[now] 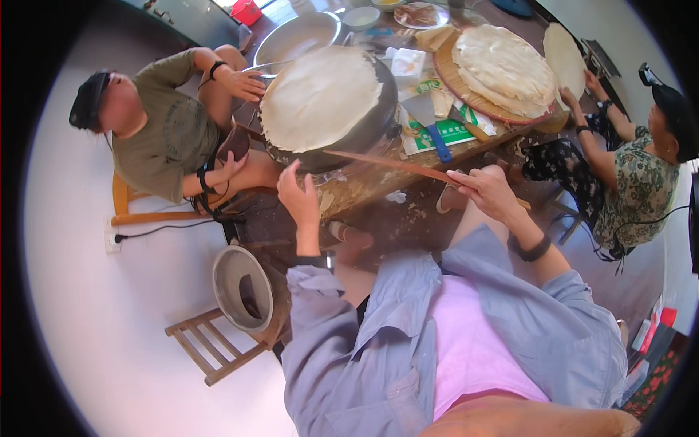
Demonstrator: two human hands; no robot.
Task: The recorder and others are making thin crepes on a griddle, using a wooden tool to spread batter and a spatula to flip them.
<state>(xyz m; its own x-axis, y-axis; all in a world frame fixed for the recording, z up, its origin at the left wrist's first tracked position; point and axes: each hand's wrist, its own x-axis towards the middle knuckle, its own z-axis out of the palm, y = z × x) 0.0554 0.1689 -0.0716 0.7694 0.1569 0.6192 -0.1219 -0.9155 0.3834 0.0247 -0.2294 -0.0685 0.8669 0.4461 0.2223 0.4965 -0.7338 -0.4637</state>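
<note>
A large thin flatbread (322, 98) covers most of a round dark griddle (385, 114) on the table. My right hand (483, 191) grips a long flat wooden stick (382, 162), whose tip points to the griddle's near edge. My left hand (298, 191) is raised at the griddle's near rim, fingers apart and holding nothing. Right of the griddle lie a scraper with a blue handle (431, 125) and a smaller scraper with a wooden handle (469, 124), on a green and white printed bag (448, 134). Further right, stacked flatbreads (502, 68) lie on a round woven tray (445, 65).
One person (169, 120) sits left of the griddle, a hand near its rim. Another person (633, 158) at the right holds a flatbread (565, 60). A large metal basin (297, 38) stands behind the griddle. A metal bowl (240, 289) rests on a wooden chair (218, 341) at lower left.
</note>
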